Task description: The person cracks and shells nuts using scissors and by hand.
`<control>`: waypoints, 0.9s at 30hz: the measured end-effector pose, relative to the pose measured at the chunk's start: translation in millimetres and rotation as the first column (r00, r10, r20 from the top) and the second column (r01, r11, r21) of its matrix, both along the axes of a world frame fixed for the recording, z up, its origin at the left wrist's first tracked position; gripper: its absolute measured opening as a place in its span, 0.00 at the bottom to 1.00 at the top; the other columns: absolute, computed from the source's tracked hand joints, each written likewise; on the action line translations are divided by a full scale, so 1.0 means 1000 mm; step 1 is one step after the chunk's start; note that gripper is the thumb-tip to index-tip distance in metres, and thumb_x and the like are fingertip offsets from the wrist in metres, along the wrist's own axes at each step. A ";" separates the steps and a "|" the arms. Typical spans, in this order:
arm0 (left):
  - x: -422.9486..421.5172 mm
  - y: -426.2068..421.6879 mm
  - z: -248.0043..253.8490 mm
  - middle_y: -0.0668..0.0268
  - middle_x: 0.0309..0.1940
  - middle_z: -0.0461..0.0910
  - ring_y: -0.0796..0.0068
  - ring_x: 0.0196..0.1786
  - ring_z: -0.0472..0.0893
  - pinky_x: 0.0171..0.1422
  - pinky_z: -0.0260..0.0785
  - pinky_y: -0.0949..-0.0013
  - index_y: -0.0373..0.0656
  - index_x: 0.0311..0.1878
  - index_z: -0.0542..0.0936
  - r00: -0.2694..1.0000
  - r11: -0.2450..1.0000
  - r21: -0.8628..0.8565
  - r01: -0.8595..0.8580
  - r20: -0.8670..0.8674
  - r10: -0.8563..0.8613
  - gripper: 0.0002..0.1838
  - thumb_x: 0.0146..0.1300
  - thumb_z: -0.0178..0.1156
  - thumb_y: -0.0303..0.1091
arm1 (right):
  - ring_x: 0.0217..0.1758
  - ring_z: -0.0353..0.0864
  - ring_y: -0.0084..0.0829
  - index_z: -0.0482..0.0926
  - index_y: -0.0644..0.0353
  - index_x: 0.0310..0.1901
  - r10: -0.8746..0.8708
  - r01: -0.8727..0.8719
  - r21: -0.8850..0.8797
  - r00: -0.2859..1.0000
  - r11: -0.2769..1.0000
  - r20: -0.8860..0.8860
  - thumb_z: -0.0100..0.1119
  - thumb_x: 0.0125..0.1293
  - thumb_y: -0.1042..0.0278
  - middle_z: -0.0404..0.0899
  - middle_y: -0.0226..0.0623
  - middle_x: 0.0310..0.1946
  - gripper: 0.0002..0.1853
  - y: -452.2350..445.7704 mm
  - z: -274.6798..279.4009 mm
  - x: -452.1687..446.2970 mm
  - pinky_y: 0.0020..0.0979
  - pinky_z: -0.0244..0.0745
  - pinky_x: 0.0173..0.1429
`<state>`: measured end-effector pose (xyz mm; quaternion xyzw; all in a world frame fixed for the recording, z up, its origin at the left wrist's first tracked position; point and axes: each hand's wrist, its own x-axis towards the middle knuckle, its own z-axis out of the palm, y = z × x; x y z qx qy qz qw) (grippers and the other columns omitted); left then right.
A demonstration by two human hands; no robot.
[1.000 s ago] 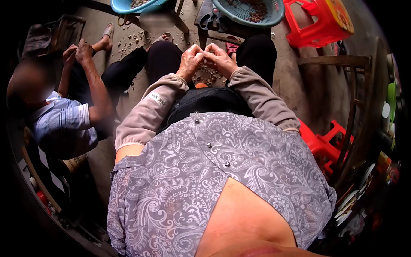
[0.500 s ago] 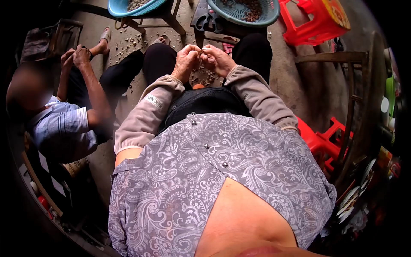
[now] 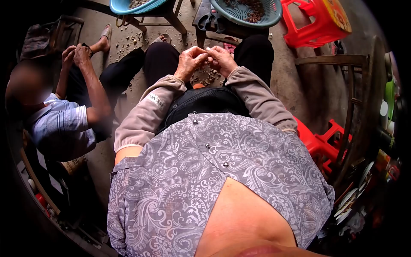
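Observation:
My left hand [image 3: 190,62] and my right hand [image 3: 221,60] meet over my lap, between my knees. Their thumbs and fingertips pinch together at one spot; whatever sits between them is too small to make out. Below the hands, broken shells [image 3: 208,78] lie scattered. Ahead, a blue-green plastic basket [image 3: 274,13] holds reddish-brown kernels [image 3: 255,16]. It stands on a dark wooden stool [image 3: 201,33], with black-handled scissors [image 3: 212,23] beside it.
At upper left, a blue basin [image 3: 147,10] with pale pieces stands on another stool. A seated person [image 3: 64,115] on the left holds both hands together. Red plastic stools [image 3: 304,30] and a wooden chair [image 3: 334,59] are on the right. Shell bits [image 3: 128,43] litter the floor.
My fingers have shifted slightly: the fingertips now meet in a tighter pinch, with the right fingers more curled. The baskets and the other person look nearly the same.

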<state>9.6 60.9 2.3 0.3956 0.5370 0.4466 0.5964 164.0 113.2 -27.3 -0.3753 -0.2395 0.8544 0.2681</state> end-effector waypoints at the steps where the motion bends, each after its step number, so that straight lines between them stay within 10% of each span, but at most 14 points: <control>1: 0.001 0.000 -0.001 0.68 0.30 0.80 0.86 0.29 0.76 0.35 0.70 0.81 0.36 0.40 0.78 1.000 1.000 0.006 -0.007 -0.018 0.007 0.08 0.63 0.59 0.30 | 0.14 0.65 0.13 0.70 0.56 0.32 0.000 0.000 -0.014 1.000 1.000 -0.007 0.54 0.67 0.66 0.73 0.27 0.20 0.07 0.000 0.000 0.000 0.15 0.59 0.17; 9: 0.005 0.000 -0.002 0.68 0.29 0.81 0.84 0.28 0.78 0.32 0.71 0.80 0.37 0.38 0.78 0.981 0.997 0.067 -0.035 -0.188 0.047 0.06 0.63 0.59 0.30 | 0.14 0.64 0.12 0.69 0.55 0.31 -0.018 0.008 0.081 0.992 0.997 0.121 0.54 0.68 0.65 0.73 0.26 0.19 0.08 0.001 -0.006 -0.003 0.15 0.57 0.15; 22: -0.008 0.002 -0.012 0.68 0.35 0.79 0.84 0.37 0.77 0.44 0.72 0.78 0.38 0.42 0.76 0.951 0.999 0.013 -0.042 0.308 0.036 0.07 0.63 0.58 0.28 | 0.15 0.62 0.13 0.66 0.56 0.34 -0.013 -0.025 -0.144 0.965 0.989 -0.260 0.48 0.71 0.64 0.71 0.27 0.20 0.08 0.003 0.008 -0.001 0.15 0.63 0.20; 27: -0.001 0.001 -0.003 0.68 0.33 0.80 0.83 0.35 0.78 0.39 0.73 0.79 0.37 0.43 0.76 0.983 0.998 0.039 -0.042 0.178 0.035 0.07 0.64 0.58 0.29 | 0.15 0.63 0.13 0.66 0.57 0.34 -0.096 0.084 -0.064 0.972 0.994 -0.213 0.49 0.71 0.64 0.71 0.28 0.20 0.09 -0.003 0.005 -0.007 0.15 0.64 0.20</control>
